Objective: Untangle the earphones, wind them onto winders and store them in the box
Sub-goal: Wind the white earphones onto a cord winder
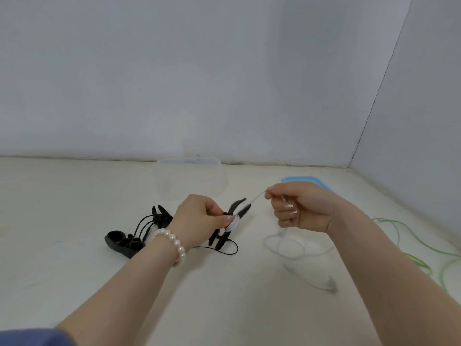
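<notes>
White earphones [287, 242] mid-wind: we grip the winder [230, 224] in left hand [199, 218], right hand [296, 208] pinching cord taut at 2 o'clock. Black set [139, 231] wound; green [409, 245] untouched; box [189, 179] at 12 unfilled.

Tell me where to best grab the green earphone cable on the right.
Pinch the green earphone cable at its far loop, coming from above with the right hand. That bend lies bare on the table, clear of the white cable.
</notes>
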